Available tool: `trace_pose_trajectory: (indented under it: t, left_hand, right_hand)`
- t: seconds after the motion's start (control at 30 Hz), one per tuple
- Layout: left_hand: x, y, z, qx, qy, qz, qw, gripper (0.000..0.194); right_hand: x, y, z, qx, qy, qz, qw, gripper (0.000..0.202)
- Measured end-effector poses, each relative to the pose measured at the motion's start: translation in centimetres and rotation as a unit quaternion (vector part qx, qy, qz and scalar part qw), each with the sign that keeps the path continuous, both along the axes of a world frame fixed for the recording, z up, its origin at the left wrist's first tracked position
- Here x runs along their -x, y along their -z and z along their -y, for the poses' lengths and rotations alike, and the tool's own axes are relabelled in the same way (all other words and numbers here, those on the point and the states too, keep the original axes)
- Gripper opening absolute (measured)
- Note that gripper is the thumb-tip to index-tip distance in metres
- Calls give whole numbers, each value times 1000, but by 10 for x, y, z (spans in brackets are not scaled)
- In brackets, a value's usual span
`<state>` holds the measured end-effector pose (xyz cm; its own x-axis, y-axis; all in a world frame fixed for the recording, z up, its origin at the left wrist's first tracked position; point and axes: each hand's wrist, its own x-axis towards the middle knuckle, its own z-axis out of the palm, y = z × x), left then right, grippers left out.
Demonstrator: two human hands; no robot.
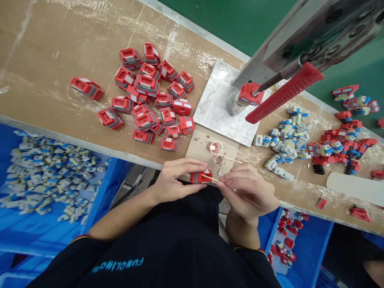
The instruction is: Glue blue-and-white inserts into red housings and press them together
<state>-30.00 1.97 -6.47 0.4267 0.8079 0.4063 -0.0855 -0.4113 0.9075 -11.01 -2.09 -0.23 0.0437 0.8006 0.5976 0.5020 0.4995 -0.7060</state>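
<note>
Just in front of the bench edge, my left hand (177,178) holds a red and grey toy piece (197,177) between thumb and fingers. My right hand (247,190) pinches a thin wooden stick (211,177), whose far end lies over the red piece. Behind the hands, two small clear cups stand on a cardboard sheet (196,150): one cup (215,148) has red in it, and the nearer cup (218,160) has another stick (232,160) across it.
Several red pieces (147,84) lie on the bench at left. A press with a red handle (285,92) stands on a metal plate (210,108). White-blue pieces (289,140) and red ones lie right. Blue bins (102,192) flank me. Another person's arm (375,272) shows bottom right.
</note>
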Motion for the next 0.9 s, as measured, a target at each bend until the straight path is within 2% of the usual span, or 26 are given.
trace_pose_trajectory:
  t: [0.33,0.47,0.7,0.9]
  left_hand:
    - [5,-5,-2,-2,-16,-17,1000,32]
    - [6,-6,-3,-9,-24,-27,999,33]
    - [8,-7,-3,-14,-27,-38,999,31]
    - [6,-8,-3,1,-19,-34,999,33]
  right_hand:
    - [-6,-10,4,17,0,64,998,21]
    - [-9,-11,5,32,-3,54,998,24]
    - [-14,-12,5,62,-64,40,995,19]
    - [-14,-9,6,60,-41,18,997,19]
